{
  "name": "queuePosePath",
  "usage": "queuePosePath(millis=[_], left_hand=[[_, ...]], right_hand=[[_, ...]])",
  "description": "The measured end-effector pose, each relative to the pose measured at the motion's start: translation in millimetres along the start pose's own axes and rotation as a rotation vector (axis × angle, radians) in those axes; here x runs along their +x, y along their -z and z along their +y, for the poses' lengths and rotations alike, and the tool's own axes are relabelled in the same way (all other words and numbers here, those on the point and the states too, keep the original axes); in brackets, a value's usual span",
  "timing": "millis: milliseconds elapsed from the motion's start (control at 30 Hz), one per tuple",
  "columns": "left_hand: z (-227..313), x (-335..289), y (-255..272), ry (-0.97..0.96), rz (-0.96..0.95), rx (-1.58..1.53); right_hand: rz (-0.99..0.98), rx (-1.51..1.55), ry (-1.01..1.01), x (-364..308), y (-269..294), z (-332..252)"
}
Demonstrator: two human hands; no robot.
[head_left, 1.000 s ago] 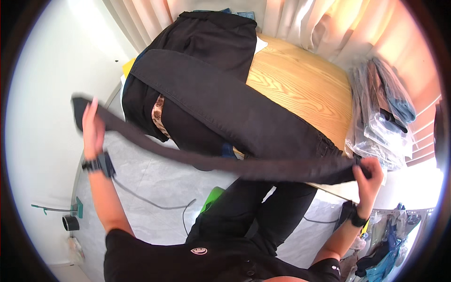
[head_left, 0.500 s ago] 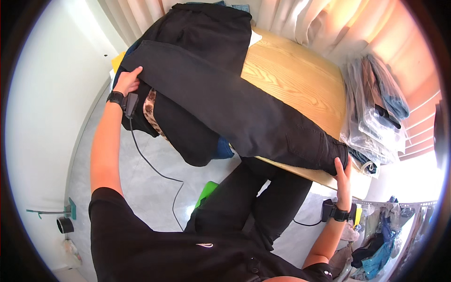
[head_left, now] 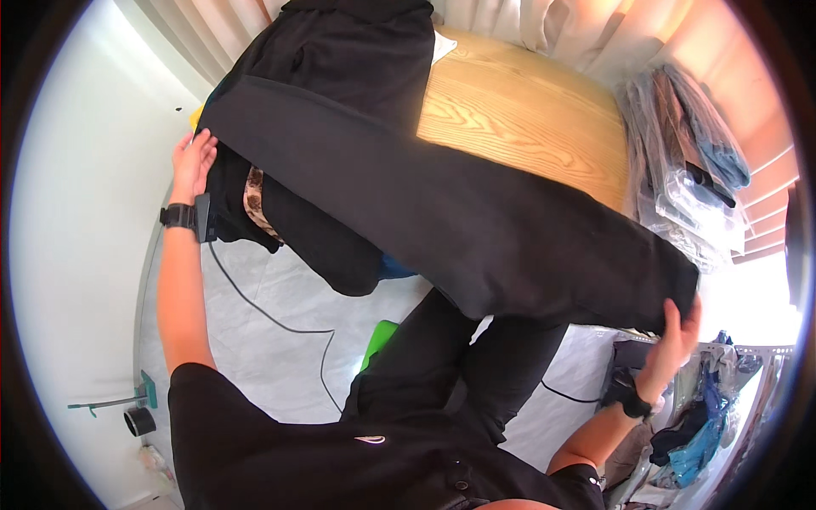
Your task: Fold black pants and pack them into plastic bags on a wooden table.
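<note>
A pair of black trousers [head_left: 459,212], folded lengthwise, is stretched slantwise between my two hands. My left hand [head_left: 195,160] pinches its narrow leg end at the upper left. My right hand [head_left: 676,336] grips the wider end at the right, thumb on top and fingers partly hidden beneath the cloth. Under and behind the trousers lies a heap of dark garments [head_left: 348,68] at the table's left end. A strip of leopard-print cloth [head_left: 255,200] and a bit of blue fabric [head_left: 397,268] show among the garments that hang over the edge.
The wooden table [head_left: 518,110] extends behind the trousers. Clear-bagged folded clothes [head_left: 680,161] are stacked at its right end, near curtains [head_left: 578,34]. A rack of bagged garments [head_left: 697,433] stands lower right. A cable [head_left: 272,321] trails from my left wrist. Something green [head_left: 378,342] is on the floor.
My hands have moved apart, the left one leftward and the right one outward to the right, drawing the trousers longer. The pocket stitching near the right end no longer shows.
</note>
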State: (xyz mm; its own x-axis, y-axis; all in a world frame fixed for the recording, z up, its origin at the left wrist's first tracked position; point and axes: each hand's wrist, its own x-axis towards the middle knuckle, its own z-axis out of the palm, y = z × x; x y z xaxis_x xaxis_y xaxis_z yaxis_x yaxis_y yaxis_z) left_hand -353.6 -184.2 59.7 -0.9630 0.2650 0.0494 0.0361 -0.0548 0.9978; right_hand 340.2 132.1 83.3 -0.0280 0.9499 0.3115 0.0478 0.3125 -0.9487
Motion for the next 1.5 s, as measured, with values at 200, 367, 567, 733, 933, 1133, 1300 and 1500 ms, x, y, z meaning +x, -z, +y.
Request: queuePosePath(millis=[200, 367, 567, 733, 933, 1133, 1300, 1500], left_hand=[[-9, -32, -22, 0.235, -0.124, 0.234], [-1, -26, -37, -0.016, 0.064, 0.577], [-16, 6, -23, -0.086, -0.099, 0.678], [6, -5, -45, -0.006, -0.14, 0.624], [-15, 37, -30, -0.154, -0.399, 0.645], [-8, 25, -27, -0.094, -0.407, 0.755], [-11, 53, -34, -0.07, -0.448, 0.859], [-17, 57, -62, -0.392, -0.527, 0.89]], right_hand=[[-0.141, -0.255, -0.257, 7, 35, 44], [-0.212, -0.342, -0.26, 9, 25, 52], [-0.213, -0.306, -0.173, 6, 31, 65], [0.005, 0.031, -0.261, -3, 41, 76], [0.088, 0.064, -0.285, -7, 49, 78], [-0.006, -0.181, -0.188, 4, 51, 61], [0.017, -0.645, -0.032, 5, 47, 81], [0.038, -0.436, -0.693, -20, 59, 21]])
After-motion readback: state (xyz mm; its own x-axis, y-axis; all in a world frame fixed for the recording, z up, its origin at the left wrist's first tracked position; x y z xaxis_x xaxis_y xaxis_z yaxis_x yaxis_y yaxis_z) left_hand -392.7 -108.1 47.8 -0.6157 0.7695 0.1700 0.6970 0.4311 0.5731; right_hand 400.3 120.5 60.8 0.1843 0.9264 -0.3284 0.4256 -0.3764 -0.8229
